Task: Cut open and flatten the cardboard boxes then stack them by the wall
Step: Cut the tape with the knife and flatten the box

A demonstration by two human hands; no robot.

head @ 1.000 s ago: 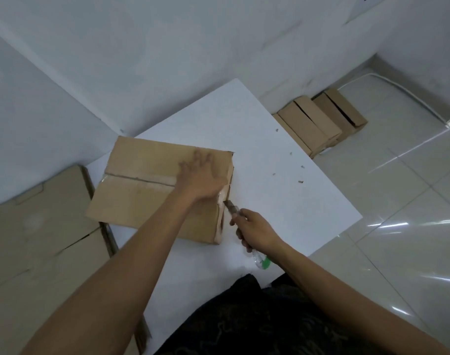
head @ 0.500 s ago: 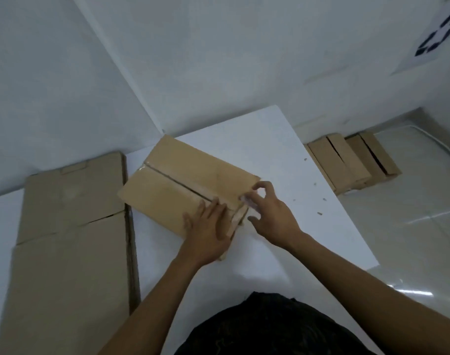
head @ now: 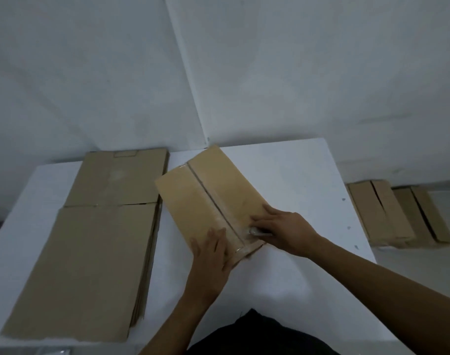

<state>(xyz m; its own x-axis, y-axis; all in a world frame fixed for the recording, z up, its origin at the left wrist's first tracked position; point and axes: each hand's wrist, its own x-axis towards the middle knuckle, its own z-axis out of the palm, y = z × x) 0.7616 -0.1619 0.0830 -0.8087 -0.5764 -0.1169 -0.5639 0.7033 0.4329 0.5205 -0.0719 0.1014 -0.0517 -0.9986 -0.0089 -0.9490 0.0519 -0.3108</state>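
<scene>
Cardboard box point(head: 231, 185), closed with its contents hidden, lies at the middle of the white table point(head: 295, 175). Your left hand point(head: 213, 254) presses flat on its near flap, fingers straight and together. Your right hand point(head: 288, 230) curls its fingers round a cutter point(head: 257, 230) at the taped seam. Flattened cardboard point(head: 95, 239) is stacked on the table's left side; two more boxes point(head: 380, 213) stand on the floor off the table's right edge.

On the white table point(head: 295, 175) — taped box point(head: 208, 198), flattened cardboard stack point(head: 90, 252).
</scene>
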